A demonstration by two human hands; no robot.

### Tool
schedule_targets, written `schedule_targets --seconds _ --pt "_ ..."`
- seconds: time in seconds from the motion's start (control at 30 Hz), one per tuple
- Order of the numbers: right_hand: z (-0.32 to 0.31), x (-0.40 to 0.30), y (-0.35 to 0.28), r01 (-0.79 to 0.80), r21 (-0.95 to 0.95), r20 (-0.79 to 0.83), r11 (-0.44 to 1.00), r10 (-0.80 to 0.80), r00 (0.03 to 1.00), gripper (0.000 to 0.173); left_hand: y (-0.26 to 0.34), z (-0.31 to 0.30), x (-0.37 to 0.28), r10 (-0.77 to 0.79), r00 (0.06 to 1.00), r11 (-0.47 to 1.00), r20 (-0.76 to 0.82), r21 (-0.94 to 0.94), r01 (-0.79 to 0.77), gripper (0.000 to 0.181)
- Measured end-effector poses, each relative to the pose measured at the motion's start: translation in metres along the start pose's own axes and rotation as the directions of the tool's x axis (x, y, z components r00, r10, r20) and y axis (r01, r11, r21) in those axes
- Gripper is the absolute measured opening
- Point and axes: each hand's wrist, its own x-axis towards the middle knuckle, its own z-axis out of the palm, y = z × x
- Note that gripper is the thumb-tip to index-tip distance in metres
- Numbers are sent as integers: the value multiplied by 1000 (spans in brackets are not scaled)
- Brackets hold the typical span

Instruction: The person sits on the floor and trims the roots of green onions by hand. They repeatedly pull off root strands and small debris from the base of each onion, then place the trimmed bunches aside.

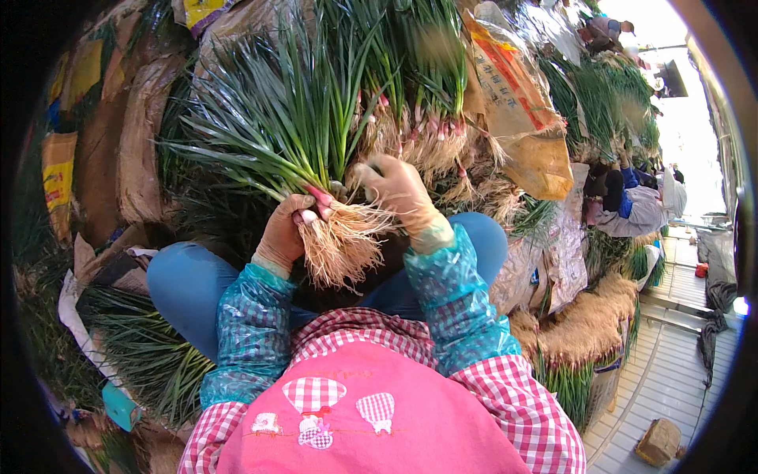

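My left hand (283,230), in a pale glove, is closed around the lower stalks of a bunch of green garlic plants (317,148). Their reddish-white bases and long tan roots (343,243) hang out past the fingers toward my lap, while the green leaves fan away from me. At the right side of the same bunch is my right hand (402,192), gloved too, its fingers curled by the roots; whether they pinch anything is hidden. Just beyond lie more rooted green plants (441,112) with pinkish bases.
A printed woven sack (515,106) lies at upper right. Green plants (148,349) are heaped at lower left. Bundles with thick roots (592,326) stand at right beside a slatted floor (633,367) with a stone block (658,442). Another person (636,207) sits farther right.
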Motion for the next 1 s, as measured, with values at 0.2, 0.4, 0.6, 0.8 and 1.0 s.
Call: schedule_targets --seconds 0.2,0.4,0.6,0.8,1.0 --pt "17 26 -28 1 -437 28 900 13 1000 40 0 7 -4 -63 998 996 -15 67 64 27" --pt "33 -3 -11 40 -138 -243 990 -73 967 31 -8 3 3 -54 998 998 -32 14 54 22" --pt "51 -4 22 20 621 -120 784 70 990 25 -11 3 6 -34 999 999 -29 16 35 24" --pt "48 30 16 28 206 -248 978 24 968 32 -11 9 2 -94 991 993 -99 60 100 25" --pt "57 -17 3 282 414 -315 866 -154 937 26 -12 1 7 -29 989 1000 -147 -11 27 21"
